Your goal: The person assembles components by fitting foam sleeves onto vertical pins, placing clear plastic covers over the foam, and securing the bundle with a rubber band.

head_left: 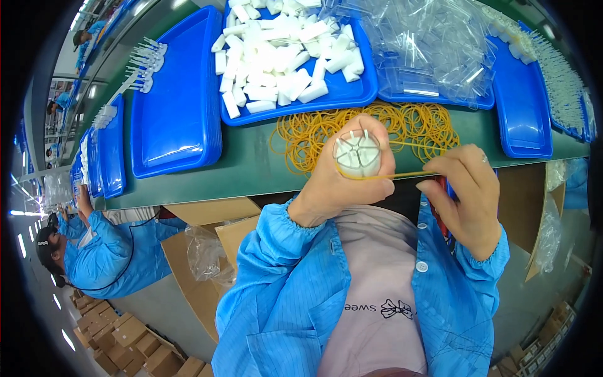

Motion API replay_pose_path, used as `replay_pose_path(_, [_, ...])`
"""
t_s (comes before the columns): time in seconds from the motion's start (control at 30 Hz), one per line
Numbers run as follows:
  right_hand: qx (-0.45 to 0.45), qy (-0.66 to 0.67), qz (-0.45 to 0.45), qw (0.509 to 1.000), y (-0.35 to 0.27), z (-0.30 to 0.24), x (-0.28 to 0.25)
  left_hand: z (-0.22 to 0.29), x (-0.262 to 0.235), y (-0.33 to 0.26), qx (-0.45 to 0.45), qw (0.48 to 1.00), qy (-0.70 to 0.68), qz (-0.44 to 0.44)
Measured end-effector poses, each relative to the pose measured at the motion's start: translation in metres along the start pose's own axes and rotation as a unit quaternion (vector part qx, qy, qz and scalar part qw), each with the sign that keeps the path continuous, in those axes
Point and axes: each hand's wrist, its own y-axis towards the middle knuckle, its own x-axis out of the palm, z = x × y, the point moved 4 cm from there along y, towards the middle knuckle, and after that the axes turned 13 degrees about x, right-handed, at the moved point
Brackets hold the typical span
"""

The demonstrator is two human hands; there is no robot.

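My left hand (342, 182) is wrapped round a round white bundle (357, 154), whose upturned end shows wedge-like sections and a few short prongs. A yellow rubber band (402, 175) runs from this bundle toward the right, stretched into two strands. At its far end the fingers of my right hand (465, 188) are closed on the band and pull it taut. Behind both hands, a heap of loose yellow rubber bands (427, 129) lies on the green table (245, 169). The lower part of the bundle is hidden inside my left hand.
Blue trays hold white blocks (276, 56) and clear plastic pieces (427, 50). Other blue trays (173, 119) stand left and right, some with white pronged parts (147, 63). Open cardboard boxes (201, 264) sit below the table edge. A co-worker (119, 257) in blue works at far left.
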Motion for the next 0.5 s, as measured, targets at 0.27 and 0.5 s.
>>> replay_pose_path(0.27, [-0.086, 0.749, -0.109, 0.648, -0.031, 0.014, 0.021, -0.008, 0.003, -0.002, 0.055, 0.942, -0.326, -0.052])
replay_pose_path(0.5, [0.138, 0.837, -0.2, 0.491, -0.041, 0.023, 0.057, 0.009, 0.02, -0.005, 0.049, 0.996, 0.074, -0.013])
